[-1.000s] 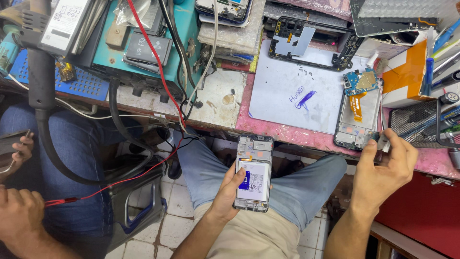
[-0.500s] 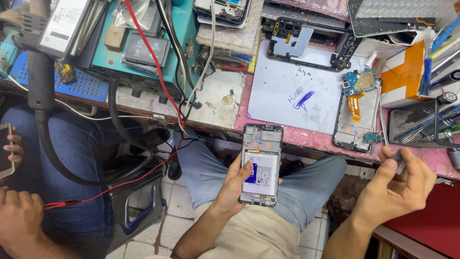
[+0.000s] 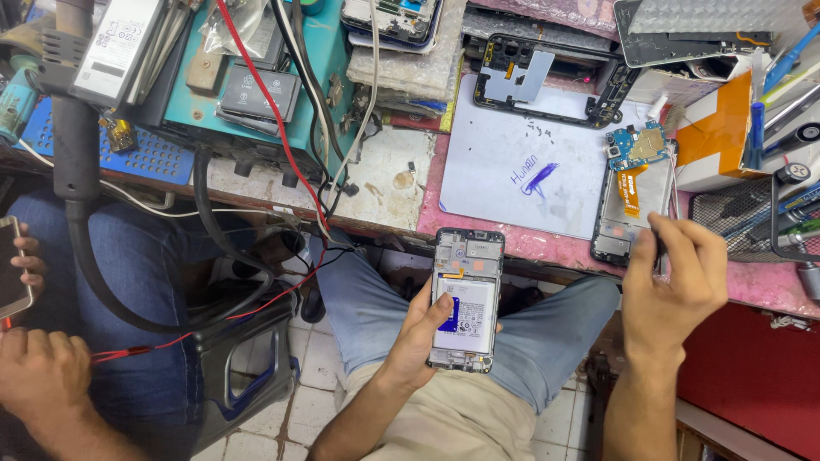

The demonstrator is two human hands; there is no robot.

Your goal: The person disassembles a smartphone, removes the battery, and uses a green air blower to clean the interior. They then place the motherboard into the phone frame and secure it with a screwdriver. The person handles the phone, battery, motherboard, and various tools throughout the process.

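Opened smartphone with its back cover off (image 3: 464, 299), white battery and grey frame showing, sits upright in the left hand (image 3: 418, 333) over the person's lap, below the counter edge; the grip is closed around the phone's left side, thumb lying across the battery's blue sticker. The right hand (image 3: 675, 277) hovers at the counter edge with fingers pinched together on a thin dark tool (image 3: 659, 250), whose kind cannot be told, just beside a second stripped phone frame with a blue circuit board and an orange flex cable (image 3: 629, 192). That frame lies on the pink-topped counter (image 3: 752, 286), next to a pale grey work mat marked with blue ink (image 3: 512, 183). At the mat's top edge rests an empty black phone midframe (image 3: 547, 81). To the left, red and black cables (image 3: 282, 154) trail off a teal repair station (image 3: 333, 60) towards the tiled floor. At the far left another person's hand holds a phone (image 3: 13, 265), apart from the work.
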